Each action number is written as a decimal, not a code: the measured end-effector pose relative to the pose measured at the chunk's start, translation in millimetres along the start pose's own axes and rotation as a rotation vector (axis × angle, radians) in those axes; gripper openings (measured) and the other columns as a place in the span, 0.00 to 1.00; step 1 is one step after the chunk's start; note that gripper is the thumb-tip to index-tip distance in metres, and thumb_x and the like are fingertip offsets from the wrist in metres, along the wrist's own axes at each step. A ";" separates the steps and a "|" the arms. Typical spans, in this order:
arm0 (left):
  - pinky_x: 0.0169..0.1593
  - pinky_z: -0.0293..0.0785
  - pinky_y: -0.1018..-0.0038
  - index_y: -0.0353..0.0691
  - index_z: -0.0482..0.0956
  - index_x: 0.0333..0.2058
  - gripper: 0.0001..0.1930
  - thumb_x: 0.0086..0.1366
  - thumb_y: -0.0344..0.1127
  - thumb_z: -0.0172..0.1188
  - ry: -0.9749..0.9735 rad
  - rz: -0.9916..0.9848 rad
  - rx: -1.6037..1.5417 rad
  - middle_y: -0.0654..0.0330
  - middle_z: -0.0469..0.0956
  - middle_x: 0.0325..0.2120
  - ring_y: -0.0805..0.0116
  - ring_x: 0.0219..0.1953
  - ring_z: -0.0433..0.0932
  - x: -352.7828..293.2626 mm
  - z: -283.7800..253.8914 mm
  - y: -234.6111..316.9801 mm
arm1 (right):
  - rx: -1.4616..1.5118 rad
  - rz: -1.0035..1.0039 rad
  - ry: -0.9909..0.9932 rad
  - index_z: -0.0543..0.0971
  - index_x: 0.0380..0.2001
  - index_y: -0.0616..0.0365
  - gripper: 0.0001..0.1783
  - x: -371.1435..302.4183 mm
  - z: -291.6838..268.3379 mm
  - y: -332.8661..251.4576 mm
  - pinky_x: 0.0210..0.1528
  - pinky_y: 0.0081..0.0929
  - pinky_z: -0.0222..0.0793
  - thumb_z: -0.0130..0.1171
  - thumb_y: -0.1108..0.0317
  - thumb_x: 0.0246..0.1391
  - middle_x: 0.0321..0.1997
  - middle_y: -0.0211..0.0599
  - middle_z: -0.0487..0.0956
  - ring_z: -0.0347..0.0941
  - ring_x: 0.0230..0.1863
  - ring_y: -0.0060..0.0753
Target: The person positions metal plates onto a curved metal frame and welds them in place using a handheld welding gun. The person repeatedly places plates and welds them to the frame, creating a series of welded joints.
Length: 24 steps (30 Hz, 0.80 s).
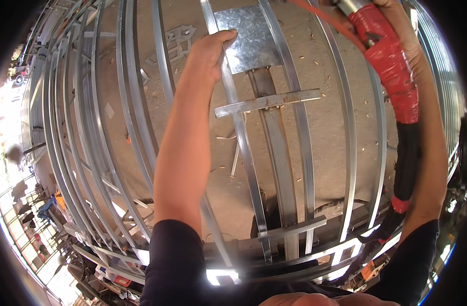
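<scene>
My left hand (211, 51) is closed round a silver square metal tube (234, 94), its thumb lying along the edge of a shiny square sheet-metal plate (248, 38). The plate spans two neighbouring tubes. My right hand (402, 33), partly cut off at the top right, grips a welding torch (389, 64) with a red taped handle. Its metal end (349, 5) points up and left, and a black sleeved cable (408, 158) runs down along my right forearm. A thin red strip (330, 18) crosses beside the handle.
Many parallel metal tubes (126, 92) form a raised frame. A short flat bar (266, 103) lies across them, above a wider steel beam (279, 168). Beneath is a dusty floor (192, 132) with scattered small bits and a cut-out metal piece (180, 41). Clutter (39, 219) lines the left side.
</scene>
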<state>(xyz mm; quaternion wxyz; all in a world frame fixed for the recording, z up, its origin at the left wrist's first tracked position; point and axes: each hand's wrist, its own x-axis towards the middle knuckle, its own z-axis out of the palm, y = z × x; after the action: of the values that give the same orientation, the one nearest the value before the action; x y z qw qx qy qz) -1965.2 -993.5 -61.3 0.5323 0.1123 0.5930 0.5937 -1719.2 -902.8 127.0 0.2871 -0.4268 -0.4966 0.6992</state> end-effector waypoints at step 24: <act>0.57 0.79 0.76 0.26 0.80 0.47 0.12 0.68 0.26 0.61 -0.066 -0.043 -0.115 0.54 0.83 0.42 0.66 0.48 0.82 -17.4 6.6 10.7 | -0.006 0.054 -0.056 0.81 0.45 0.71 0.19 -3.1 28.0 87.1 0.26 0.19 0.79 0.59 0.62 0.63 0.33 0.39 0.83 0.80 0.28 0.21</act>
<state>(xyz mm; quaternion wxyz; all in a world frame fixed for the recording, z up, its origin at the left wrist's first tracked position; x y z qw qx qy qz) -1958.4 -1000.0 -42.0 0.5699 0.0883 0.5424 0.6109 -1740.4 -947.7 50.2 0.2529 -0.4213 -0.4948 0.7168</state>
